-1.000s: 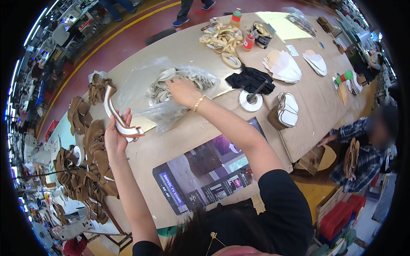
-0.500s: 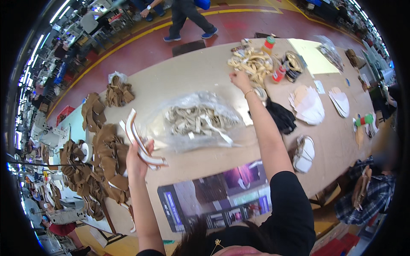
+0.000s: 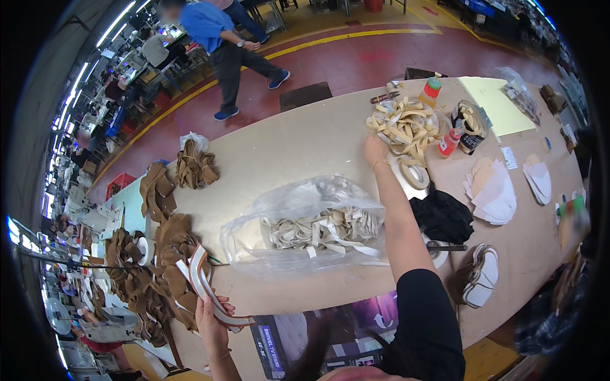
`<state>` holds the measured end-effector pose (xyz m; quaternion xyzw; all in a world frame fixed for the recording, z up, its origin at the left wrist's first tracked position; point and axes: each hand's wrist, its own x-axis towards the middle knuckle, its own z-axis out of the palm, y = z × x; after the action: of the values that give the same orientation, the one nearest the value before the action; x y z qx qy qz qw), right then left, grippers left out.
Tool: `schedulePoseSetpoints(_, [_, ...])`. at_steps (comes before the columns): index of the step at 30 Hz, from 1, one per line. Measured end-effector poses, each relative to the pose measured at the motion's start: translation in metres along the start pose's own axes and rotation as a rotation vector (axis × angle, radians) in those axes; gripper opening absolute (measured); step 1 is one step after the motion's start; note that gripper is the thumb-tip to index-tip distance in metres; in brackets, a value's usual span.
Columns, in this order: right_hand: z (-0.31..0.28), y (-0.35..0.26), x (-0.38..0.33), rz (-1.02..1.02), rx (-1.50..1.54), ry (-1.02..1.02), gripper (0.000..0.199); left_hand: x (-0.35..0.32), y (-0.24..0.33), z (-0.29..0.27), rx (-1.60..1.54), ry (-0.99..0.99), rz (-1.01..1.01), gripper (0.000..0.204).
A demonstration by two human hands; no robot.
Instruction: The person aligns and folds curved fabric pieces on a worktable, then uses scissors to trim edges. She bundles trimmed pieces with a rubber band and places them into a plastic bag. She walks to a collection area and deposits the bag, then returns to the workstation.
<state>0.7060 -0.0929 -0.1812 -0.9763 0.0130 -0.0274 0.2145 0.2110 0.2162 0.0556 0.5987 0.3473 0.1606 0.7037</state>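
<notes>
While the left hand (image 3: 211, 324) held a curved white-and-brown strip (image 3: 206, 291) in curled fingers (image 3: 201, 310) near the brown pieces (image 3: 173, 240), the right hand (image 3: 376, 151) was beside the cream bands (image 3: 406, 126) on the worktop (image 3: 273, 152); whether its fingers were open or gripping anything, I could not tell.

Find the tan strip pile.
In the head view, the tan strip pile lies on the table, right of centre, between the right hand and the red bottle.

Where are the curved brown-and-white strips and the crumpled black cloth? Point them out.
Curved brown-and-white strips (image 3: 202, 284): head view, middle bend.
Crumpled black cloth (image 3: 443, 214): head view, central folds.
</notes>
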Motion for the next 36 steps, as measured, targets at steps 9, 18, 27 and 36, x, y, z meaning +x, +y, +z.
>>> schedulePoseSetpoints(9, [-0.147, -0.044, -0.140, -0.041, 1.067, -0.131, 0.017, -0.072, -0.009, 0.008, -0.155, -0.197, -0.273, 0.033])
schedulePoseSetpoints(18, [-0.214, -0.121, -0.488, 0.022, 1.524, -0.789, 0.035, -0.183, 0.011, -0.011, -0.360, -0.461, -0.180, 0.036])
schedulePoseSetpoints(27, [-0.249, -0.194, -0.599, -0.306, 1.776, -1.008, 0.092, -0.256, -0.017, -0.135, -0.065, -0.779, -0.398, 0.037])
schedulePoseSetpoints(36, [-0.299, -0.290, -0.699, -1.615, 0.828, -1.606, 0.060, -0.275, -0.050, -0.237, -0.680, -0.386, -0.441, 0.037])
